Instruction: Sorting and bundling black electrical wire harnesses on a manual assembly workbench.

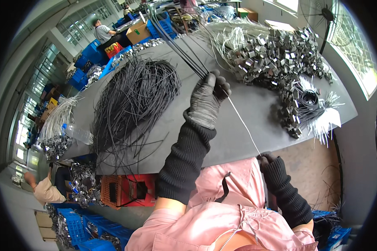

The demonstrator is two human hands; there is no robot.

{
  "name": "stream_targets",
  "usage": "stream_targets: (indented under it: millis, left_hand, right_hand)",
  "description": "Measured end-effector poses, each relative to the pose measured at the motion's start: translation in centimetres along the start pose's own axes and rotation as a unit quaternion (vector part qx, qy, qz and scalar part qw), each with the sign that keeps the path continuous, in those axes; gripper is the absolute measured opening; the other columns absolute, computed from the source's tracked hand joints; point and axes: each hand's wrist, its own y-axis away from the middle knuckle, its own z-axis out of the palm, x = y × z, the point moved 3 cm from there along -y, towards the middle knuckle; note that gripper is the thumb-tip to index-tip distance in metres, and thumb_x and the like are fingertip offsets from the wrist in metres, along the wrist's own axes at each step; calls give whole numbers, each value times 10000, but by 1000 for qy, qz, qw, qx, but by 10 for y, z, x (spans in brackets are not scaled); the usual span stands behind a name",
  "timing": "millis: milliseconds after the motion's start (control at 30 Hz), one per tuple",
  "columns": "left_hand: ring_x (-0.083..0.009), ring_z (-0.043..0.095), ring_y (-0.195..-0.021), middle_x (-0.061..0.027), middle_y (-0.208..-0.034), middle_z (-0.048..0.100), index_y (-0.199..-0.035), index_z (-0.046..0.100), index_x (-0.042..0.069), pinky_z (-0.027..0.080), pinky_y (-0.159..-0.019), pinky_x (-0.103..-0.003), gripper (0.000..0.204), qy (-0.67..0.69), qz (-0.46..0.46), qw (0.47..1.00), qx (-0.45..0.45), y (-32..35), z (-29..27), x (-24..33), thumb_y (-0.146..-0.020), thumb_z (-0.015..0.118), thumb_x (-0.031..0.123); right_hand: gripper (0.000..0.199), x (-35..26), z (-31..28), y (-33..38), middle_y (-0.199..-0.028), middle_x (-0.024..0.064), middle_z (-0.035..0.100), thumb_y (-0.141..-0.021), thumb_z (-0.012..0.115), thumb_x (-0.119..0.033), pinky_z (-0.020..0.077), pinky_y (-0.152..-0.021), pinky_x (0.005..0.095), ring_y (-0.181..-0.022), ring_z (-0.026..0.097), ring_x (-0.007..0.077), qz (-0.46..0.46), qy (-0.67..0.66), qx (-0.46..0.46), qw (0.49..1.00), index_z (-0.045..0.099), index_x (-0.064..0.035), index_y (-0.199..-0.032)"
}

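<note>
My left hand (206,94), in a grey glove, is raised above the grey table (234,146) and closed round a few long black wires (182,54) that run up and away to the far side. A thin white wire (244,121) stretches taut from this hand down to my right hand (269,160). At the table's front edge, the dark-gloved fingers of my right hand pinch the wire's lower end. To the left of my left hand lies a big loose heap of black wires (134,96).
Many small metal blocks with pale wires form a heap (276,54) at the far right. Beside it lies a coiled black bundle (309,98). A clear plastic bottle (78,134) rests at the left. Below the table stands a red crate (140,190). Other people sit farther off.
</note>
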Motion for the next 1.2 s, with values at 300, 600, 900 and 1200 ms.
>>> stream_targets:
  millis: [300, 600, 900, 1200]
  left_hand:
    - [-160, 603, -695, -10, -782, 616, -920, 583, 132, 504, -612, -318, 123, -34, -199, 971, 129, 24, -63, -100, -847, 586, 231]
    - [-143, 557, -537, -15, -648, 579, -876, 561, 114, 494, -514, -301, 99, -25, -145, 979, 142, -4, -113, -99, -872, 553, 213]
    - [-168, 577, -634, -11, -715, 577, -873, 563, 110, 505, -578, -314, 110, -103, -235, 920, 295, 11, -153, -130, -874, 536, 217]
    - [-119, 535, -593, 2, -697, 546, -914, 563, 101, 451, -492, -241, 114, -175, -306, 895, 271, 27, -149, -126, -867, 555, 205]
  right_hand:
    - [228, -15, 39, -107, -573, 91, 556, -791, 457, -86, 418, -469, 318, -477, 534, 198, -114, 125, -6, 986, 590, 2, -953]
    - [174, 62, 33, -45, -621, 84, 590, -805, 458, -112, 445, -513, 280, -549, 576, 191, -160, 189, -96, 964, 598, -31, -869]
    - [160, 115, 42, 14, -730, 117, 606, -778, 483, -102, 460, -532, 325, -549, 561, 226, 98, 13, -96, 990, 597, -60, -882]
    - [367, 111, 62, -42, -881, 46, 595, -865, 509, -332, 445, -542, 278, -631, 555, 127, 215, -245, -21, 945, 527, -80, -1132]
